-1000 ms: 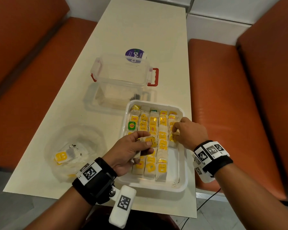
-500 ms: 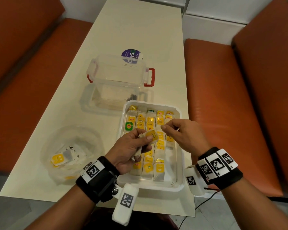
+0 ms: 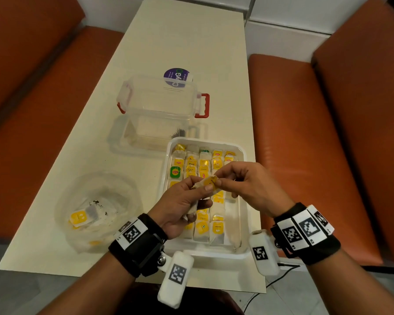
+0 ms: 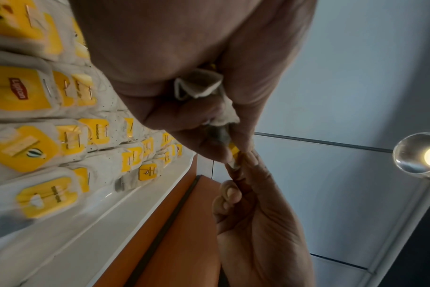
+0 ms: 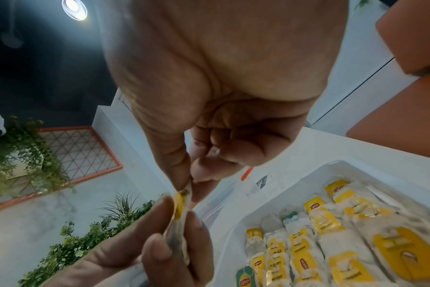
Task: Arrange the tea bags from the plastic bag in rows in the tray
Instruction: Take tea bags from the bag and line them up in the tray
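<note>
– where's the tea bag (image 3: 208, 186) rn?

– over the tray (image 3: 242, 223), left hand (image 3: 180, 205) gripping it, right hand (image 3: 248, 185) pinching its yellow tag. more still in the plastic bag (image 3: 96, 210).

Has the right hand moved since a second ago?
Yes. The right hand left the tray's right-hand column and came left to pinch the tea bag the left hand holds.

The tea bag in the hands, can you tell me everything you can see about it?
The tea bag is a small pouch of thin whitish paper with a yellow tag at its top end. It is held up above the white tray, not lying in a row. The left hand grips its body, with more crumpled bag paper bunched in that palm. The right hand pinches its tag end. The tag's print is too blurred to read.
</note>
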Demonstrator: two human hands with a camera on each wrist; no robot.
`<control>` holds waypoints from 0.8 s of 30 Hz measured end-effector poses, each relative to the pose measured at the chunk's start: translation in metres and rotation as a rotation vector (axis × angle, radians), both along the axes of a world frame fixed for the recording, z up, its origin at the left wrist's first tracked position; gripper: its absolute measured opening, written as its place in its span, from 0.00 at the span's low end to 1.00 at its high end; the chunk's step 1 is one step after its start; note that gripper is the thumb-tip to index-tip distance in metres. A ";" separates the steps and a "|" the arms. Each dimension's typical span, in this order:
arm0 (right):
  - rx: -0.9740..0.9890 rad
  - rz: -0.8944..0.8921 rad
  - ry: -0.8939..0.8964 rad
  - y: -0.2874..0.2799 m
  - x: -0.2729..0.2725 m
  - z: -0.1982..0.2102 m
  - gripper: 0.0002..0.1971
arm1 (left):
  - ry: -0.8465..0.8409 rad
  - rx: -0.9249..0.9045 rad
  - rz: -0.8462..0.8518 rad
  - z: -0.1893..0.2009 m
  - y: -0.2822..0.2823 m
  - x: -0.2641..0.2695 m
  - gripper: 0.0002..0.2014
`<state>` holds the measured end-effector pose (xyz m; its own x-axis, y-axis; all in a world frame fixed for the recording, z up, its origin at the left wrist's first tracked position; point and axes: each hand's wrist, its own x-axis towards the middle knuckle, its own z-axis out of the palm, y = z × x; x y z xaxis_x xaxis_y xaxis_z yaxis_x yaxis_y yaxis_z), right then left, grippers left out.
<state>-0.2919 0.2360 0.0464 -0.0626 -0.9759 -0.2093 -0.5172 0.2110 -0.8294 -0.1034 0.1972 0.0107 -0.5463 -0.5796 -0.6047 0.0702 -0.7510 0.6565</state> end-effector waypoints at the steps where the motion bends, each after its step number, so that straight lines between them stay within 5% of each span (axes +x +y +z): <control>1: -0.004 -0.005 0.006 0.000 0.000 0.002 0.04 | -0.006 -0.014 -0.009 0.001 0.001 0.001 0.18; 7: 0.000 -0.018 0.031 0.002 -0.007 0.011 0.02 | -0.056 -0.099 -0.082 0.006 0.007 0.005 0.23; 15: 0.005 -0.004 0.075 0.011 -0.012 0.018 0.03 | -0.098 -0.151 -0.120 0.004 0.013 0.000 0.01; 24: -0.020 0.035 0.198 0.019 -0.021 0.029 0.04 | -0.120 -0.083 -0.088 0.003 0.019 -0.004 0.06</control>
